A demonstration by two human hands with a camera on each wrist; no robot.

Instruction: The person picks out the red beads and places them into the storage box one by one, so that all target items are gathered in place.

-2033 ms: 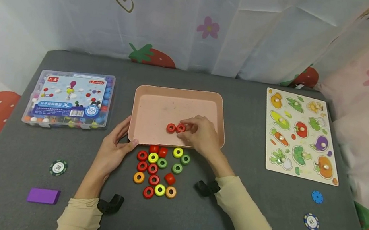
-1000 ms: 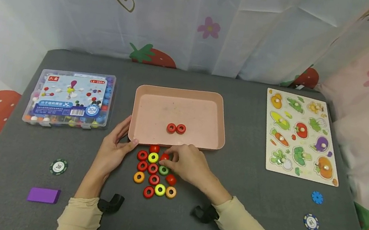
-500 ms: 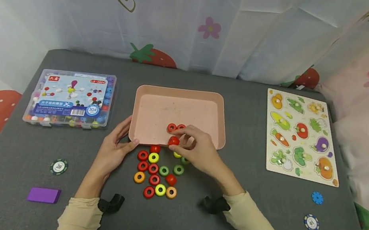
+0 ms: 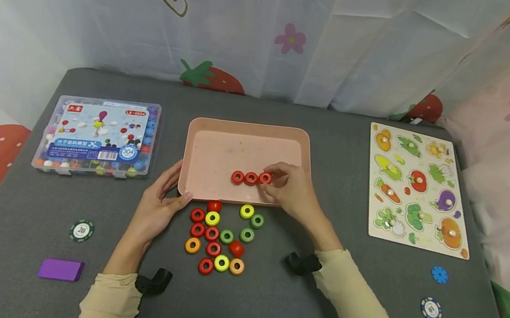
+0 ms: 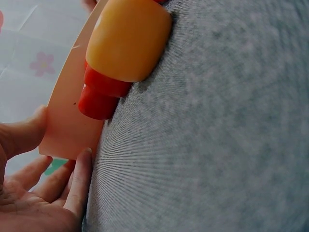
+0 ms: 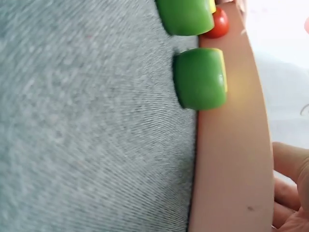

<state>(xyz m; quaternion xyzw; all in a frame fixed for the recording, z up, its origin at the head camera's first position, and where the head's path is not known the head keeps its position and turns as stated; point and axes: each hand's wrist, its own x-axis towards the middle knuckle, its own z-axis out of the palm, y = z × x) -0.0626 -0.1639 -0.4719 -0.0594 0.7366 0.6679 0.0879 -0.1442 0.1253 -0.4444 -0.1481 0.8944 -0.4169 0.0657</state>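
Observation:
In the head view my right hand (image 4: 294, 190) pinches a red ring bead (image 4: 265, 178) between thumb and fingertips, low over the pink tray (image 4: 248, 136). Two other red ring beads (image 4: 237, 177) lie beside it in the tray, making a row. At the tray's front left corner, my left hand (image 4: 158, 210) holds the edge, its thumb on the front rim and its fingers along the left side. The left wrist view also shows this left hand (image 5: 46, 179) at the tray wall (image 5: 67, 116). The right wrist view hides the pinched bead behind the tray wall (image 6: 231, 154).
In front of the tray lie several loose beads, among them a green one (image 4: 247, 235), a yellow one (image 4: 221, 262) and an orange one (image 4: 193, 245). A boxed bead set (image 4: 97, 137), a purple block (image 4: 60, 270), chips (image 4: 81, 230) and a vegetable puzzle board (image 4: 419, 190) flank them.
My right hand has let go of the second red bead, picked another from the pile in front and carried it into the tray, to the row's right end. The left hand has stayed put.

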